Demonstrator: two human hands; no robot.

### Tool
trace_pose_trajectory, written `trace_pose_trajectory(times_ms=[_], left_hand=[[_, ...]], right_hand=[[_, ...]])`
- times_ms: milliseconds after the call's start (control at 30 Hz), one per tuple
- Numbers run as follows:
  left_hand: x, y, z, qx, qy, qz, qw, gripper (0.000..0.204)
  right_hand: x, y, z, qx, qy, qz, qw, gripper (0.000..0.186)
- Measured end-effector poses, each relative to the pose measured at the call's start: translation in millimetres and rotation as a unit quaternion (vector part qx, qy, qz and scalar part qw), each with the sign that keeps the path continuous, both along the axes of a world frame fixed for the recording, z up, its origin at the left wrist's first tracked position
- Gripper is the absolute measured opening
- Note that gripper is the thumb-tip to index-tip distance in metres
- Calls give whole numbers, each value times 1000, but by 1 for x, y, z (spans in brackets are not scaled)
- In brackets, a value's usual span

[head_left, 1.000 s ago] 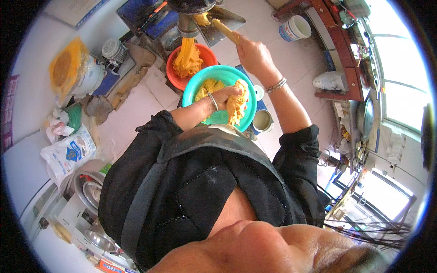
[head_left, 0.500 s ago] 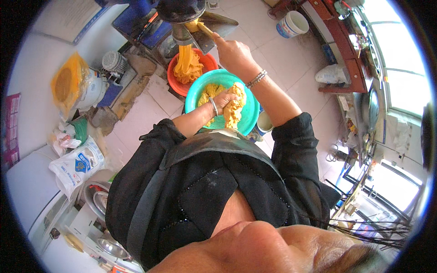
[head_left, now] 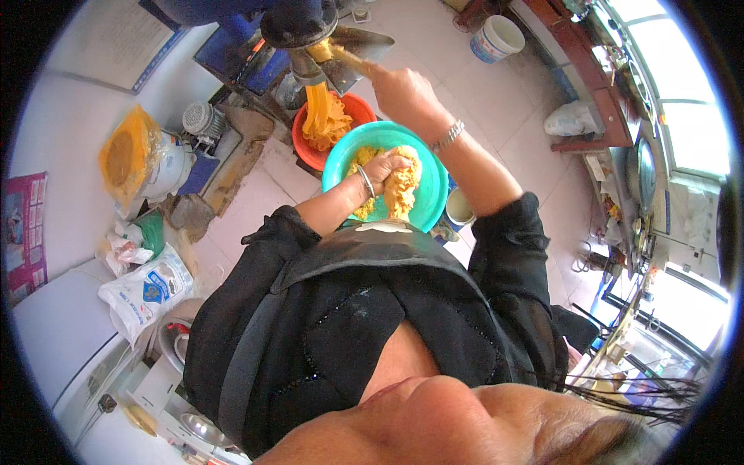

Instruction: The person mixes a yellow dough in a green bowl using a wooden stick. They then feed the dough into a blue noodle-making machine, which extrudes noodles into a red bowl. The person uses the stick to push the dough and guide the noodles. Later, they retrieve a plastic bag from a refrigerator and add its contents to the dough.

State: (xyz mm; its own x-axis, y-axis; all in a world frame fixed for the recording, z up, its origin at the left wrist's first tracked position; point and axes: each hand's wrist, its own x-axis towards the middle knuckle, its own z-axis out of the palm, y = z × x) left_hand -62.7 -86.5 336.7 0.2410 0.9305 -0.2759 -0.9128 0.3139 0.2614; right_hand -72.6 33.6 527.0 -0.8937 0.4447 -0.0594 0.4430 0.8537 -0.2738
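Observation:
My left hand [head_left: 385, 169] is wrapped round a lump of yellow dough [head_left: 401, 190] in the turquoise basin [head_left: 435, 186] in front of my apron. More crumbly dough lies beside it in that basin. Raised beyond the basin, my right hand [head_left: 407, 97] grips a wooden stick [head_left: 350, 60]. The stick's far end meets yellow dough [head_left: 319, 51] at the mouth of a dark metal extruding machine [head_left: 298, 27]. Wide yellow strips [head_left: 319, 112] hang from the machine's outlet and pile up in a red basin [head_left: 360, 108].
A bucket [head_left: 459, 208] stands right of the turquoise basin, and a white bucket [head_left: 497, 39] sits farther off on the tiles. At left are a motor [head_left: 203, 120], a tub with a yellow plastic cover [head_left: 128, 159] and a white sack [head_left: 147, 293]. A cluttered counter [head_left: 639, 178] runs along the right.
The whole view has shifted slightly. My right hand still holds the stick at the machine's mouth, its angle a little different. My left hand keeps its grip on the dough.

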Motion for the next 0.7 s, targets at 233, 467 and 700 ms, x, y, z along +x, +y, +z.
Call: trace_pose_trajectory(times_ms=[233, 467, 700], left_hand=[[-2, 0, -34, -55, 78, 48, 994, 23], [-20, -7, -2, 16, -179, 14, 984, 26], [-7, -8, -6, 7, -36, 46, 998, 29]], right_hand=[[-11, -16, -14, 36, 2, 28, 999, 53], [-11, -8, -21, 37, 3, 14, 999, 54], [-15, -11, -13, 44, -6, 10, 999, 55]])
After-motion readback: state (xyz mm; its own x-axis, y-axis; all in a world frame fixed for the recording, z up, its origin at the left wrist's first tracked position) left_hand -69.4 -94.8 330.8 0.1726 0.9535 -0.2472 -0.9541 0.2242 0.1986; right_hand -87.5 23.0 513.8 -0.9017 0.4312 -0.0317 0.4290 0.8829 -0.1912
